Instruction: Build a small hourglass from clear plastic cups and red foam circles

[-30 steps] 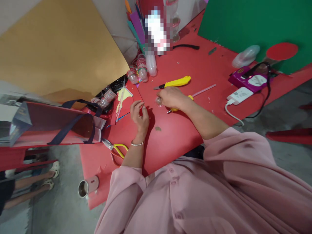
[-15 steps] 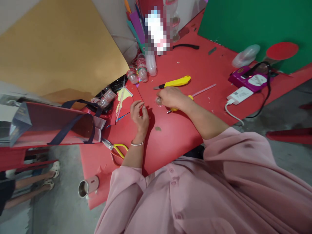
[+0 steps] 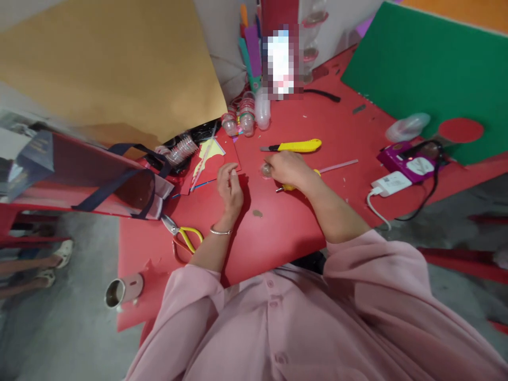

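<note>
My right hand is closed at a small clear plastic cup on the red table, its fingertips partly hidden behind the knuckles. Below that wrist lies what looks like a yellow glue gun, with a metal tip and a translucent glue stick out of its back; the forearm covers its middle. A yellow utility knife with its blade out rests just beyond the hand. My left hand hovers over or rests on the table, fingers loosely curled, thumb apart, nothing seen in it.
Left of my left hand are yellow paper scraps and stacked plastic cups. Yellow-handled scissors lie near my left forearm. A metal mug stands at the left corner. A purple power socket with cables sits right. A blurred bright screen stands behind.
The camera view has shifted, so the table things appear slightly lower and farther right. Both hands keep nearly the same pose, the right one still at the plastic cup.
</note>
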A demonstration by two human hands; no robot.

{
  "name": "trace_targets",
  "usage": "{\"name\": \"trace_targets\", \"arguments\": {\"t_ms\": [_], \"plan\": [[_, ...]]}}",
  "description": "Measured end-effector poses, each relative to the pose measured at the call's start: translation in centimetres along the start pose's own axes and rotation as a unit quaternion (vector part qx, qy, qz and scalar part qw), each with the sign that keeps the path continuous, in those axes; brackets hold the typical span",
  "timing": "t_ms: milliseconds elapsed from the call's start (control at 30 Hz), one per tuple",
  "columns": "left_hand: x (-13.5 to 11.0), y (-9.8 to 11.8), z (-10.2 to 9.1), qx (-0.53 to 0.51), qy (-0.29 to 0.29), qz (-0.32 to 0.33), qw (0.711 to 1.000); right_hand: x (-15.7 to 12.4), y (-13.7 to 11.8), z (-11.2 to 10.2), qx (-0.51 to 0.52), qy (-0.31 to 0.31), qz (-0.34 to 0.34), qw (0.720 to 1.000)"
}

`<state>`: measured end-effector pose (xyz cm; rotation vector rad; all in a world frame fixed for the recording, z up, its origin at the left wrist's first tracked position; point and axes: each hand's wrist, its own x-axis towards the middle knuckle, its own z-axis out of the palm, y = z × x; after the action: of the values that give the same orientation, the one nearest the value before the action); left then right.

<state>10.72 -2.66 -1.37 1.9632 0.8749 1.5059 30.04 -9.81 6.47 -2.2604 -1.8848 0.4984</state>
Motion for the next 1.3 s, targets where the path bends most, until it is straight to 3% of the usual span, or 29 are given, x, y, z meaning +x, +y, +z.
{"name": "trace_targets", "arguments": {"t_ms": [133,533,1300], "plan": [[-0.01,-0.18,0.1,-0.006,0.028,-0.029,0.999,-0.04,-0.04,0.07,-0.028,-0.001,-0.005,1.0],[-0.27,-0.14,0.09,0.02,0.013,-0.034,0.999,-0.07,-0.23,0.32,-0.091,0.001,-0.024,0.996],[-0.44,-0.69,0.23,0.043,0.01,-0.034,0.998,0.22,0.12,0.96,-0.073,0.019,-0.036,0.997]]}}
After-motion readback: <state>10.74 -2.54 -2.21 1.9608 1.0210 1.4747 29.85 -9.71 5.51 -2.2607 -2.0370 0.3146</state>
